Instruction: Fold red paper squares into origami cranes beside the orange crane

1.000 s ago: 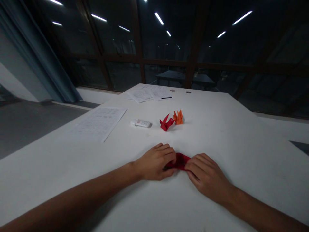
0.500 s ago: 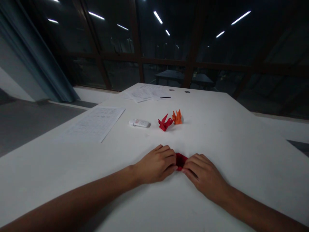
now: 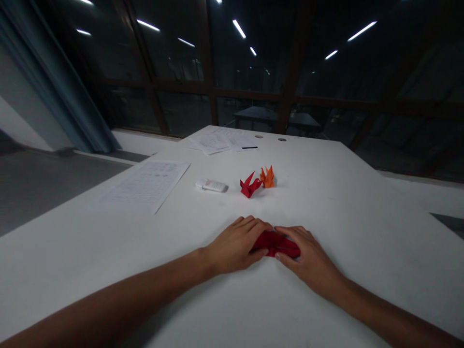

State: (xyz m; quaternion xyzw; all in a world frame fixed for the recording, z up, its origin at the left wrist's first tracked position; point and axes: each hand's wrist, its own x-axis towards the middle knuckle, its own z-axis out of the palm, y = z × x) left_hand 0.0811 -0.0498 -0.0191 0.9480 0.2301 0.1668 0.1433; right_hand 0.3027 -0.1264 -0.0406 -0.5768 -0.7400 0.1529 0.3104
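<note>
A folded piece of red paper [image 3: 274, 244] lies on the white table between my two hands, partly covered by both. My left hand [image 3: 237, 245] grips its left side, fingers over the top and thumb along the near edge. At the right end my right hand [image 3: 308, 253] curves round the paper, fingertips at the far edge and thumb at the near one. Beyond the hands stand a red origami crane [image 3: 250, 185] and, just behind it to the right, an orange origami crane [image 3: 268, 177].
A white, labelled correction-tape-like case [image 3: 211, 185] lies left of the cranes. Printed sheets lie at the left [image 3: 145, 183] and a pile of papers [image 3: 217, 140] at the far end, with a dark strip [image 3: 250, 147]. Two round discs [image 3: 282, 139] sit near the far edge, before dark windows.
My fingers have spread wider around the red paper, so more of it shows and it looks flatter. My right hand's fingertips have moved up to its far edge.
</note>
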